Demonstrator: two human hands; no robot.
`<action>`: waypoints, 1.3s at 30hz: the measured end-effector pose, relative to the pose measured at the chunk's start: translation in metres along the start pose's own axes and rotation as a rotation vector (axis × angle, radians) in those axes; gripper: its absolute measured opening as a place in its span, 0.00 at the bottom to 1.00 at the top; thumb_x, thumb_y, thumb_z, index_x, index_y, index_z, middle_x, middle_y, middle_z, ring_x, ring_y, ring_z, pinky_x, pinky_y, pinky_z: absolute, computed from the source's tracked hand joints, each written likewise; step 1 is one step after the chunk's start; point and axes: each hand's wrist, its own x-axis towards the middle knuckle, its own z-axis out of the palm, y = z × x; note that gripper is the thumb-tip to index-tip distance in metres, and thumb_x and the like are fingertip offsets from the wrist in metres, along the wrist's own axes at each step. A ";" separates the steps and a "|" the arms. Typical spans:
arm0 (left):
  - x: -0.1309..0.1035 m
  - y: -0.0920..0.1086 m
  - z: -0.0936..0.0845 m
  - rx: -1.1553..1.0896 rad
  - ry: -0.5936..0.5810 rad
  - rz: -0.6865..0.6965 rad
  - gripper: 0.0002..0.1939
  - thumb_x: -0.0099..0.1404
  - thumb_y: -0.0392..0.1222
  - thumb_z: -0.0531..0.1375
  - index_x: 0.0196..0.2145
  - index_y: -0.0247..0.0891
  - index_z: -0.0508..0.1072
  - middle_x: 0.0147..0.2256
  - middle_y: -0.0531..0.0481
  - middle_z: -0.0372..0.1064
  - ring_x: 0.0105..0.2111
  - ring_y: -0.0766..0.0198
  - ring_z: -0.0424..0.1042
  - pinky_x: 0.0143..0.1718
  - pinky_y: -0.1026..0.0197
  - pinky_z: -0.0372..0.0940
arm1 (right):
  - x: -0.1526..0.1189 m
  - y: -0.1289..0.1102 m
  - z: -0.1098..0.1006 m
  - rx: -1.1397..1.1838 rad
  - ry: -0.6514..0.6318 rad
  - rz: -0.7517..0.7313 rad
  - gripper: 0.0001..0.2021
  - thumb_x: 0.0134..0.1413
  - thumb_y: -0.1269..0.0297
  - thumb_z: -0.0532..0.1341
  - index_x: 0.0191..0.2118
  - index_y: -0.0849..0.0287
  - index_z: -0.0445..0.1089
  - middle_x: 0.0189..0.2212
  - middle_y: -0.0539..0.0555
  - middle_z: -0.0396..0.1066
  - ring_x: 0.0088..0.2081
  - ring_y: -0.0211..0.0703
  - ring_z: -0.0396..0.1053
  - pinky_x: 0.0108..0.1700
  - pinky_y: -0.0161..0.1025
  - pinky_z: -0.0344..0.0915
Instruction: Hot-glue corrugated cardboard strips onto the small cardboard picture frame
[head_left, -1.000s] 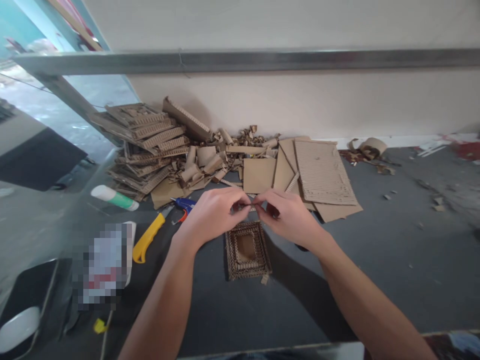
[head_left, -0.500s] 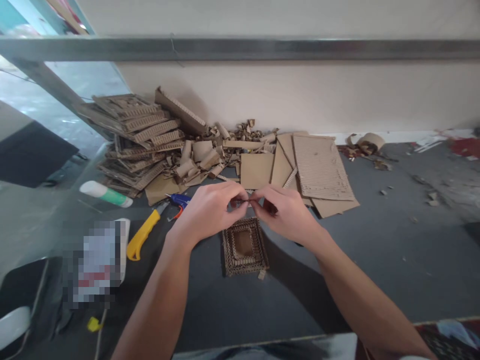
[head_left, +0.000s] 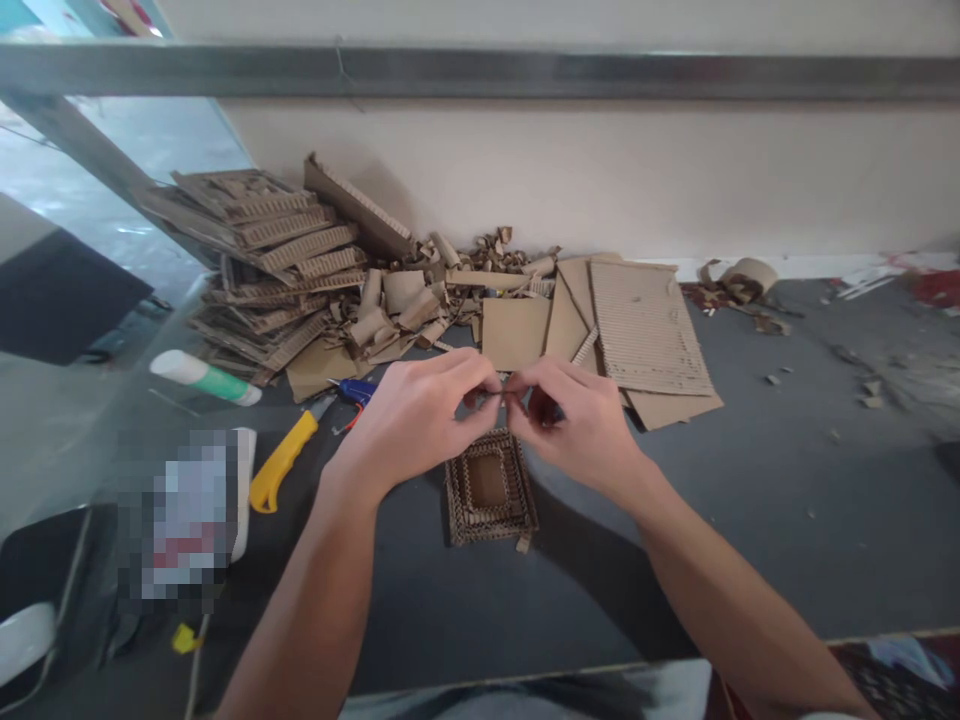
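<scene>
My left hand [head_left: 431, 410] and my right hand [head_left: 574, 415] meet fingertip to fingertip above the table. Each is closed in a pinch on something small and thin, too small to make out. Just below them, a rectangular frame of corrugated cardboard strips [head_left: 491, 518] lies flat, with smaller strips set inside around a plain brown centre. Its upper edge is partly covered by my fingers. A small cardboard scrap [head_left: 523, 544] touches its lower right corner.
Left of my hands are a blue glue gun [head_left: 354, 389], a yellow cutter [head_left: 283, 462] and a green-white tube [head_left: 206, 377]. Behind stand stacked cardboard frames [head_left: 262, 240], curled scraps [head_left: 405, 300] and corrugated sheets [head_left: 649, 325]. A metal bar [head_left: 480, 75] crosses above.
The view has tilted slightly downward, so the scene sits a little higher. My hands stay together in their pinch, with the right fingers slightly turned.
</scene>
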 end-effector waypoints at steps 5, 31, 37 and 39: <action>-0.001 -0.001 -0.003 0.036 -0.017 0.000 0.03 0.67 0.36 0.57 0.35 0.39 0.71 0.33 0.55 0.71 0.29 0.69 0.69 0.33 0.65 0.63 | 0.000 -0.001 0.001 -0.003 0.017 0.004 0.03 0.58 0.71 0.60 0.33 0.58 0.68 0.25 0.47 0.68 0.23 0.31 0.64 0.29 0.31 0.61; 0.000 0.006 0.001 0.067 0.018 0.062 0.03 0.66 0.34 0.57 0.36 0.39 0.71 0.34 0.55 0.73 0.31 0.68 0.71 0.33 0.65 0.62 | 0.000 -0.007 -0.001 -0.007 -0.019 0.018 0.07 0.56 0.73 0.56 0.28 0.57 0.64 0.24 0.48 0.63 0.24 0.33 0.59 0.27 0.33 0.56; 0.001 0.006 0.003 0.110 0.079 0.101 0.04 0.69 0.36 0.56 0.37 0.40 0.71 0.34 0.55 0.74 0.29 0.69 0.71 0.31 0.65 0.61 | 0.001 -0.011 0.002 0.195 0.064 0.169 0.07 0.55 0.72 0.57 0.27 0.57 0.64 0.22 0.46 0.62 0.23 0.32 0.58 0.26 0.32 0.56; 0.001 0.007 0.002 0.104 0.074 0.109 0.04 0.69 0.36 0.56 0.37 0.40 0.71 0.34 0.54 0.74 0.29 0.69 0.71 0.30 0.65 0.60 | 0.002 -0.011 0.003 0.263 0.057 0.238 0.06 0.53 0.72 0.58 0.27 0.57 0.64 0.21 0.45 0.61 0.22 0.31 0.57 0.24 0.32 0.54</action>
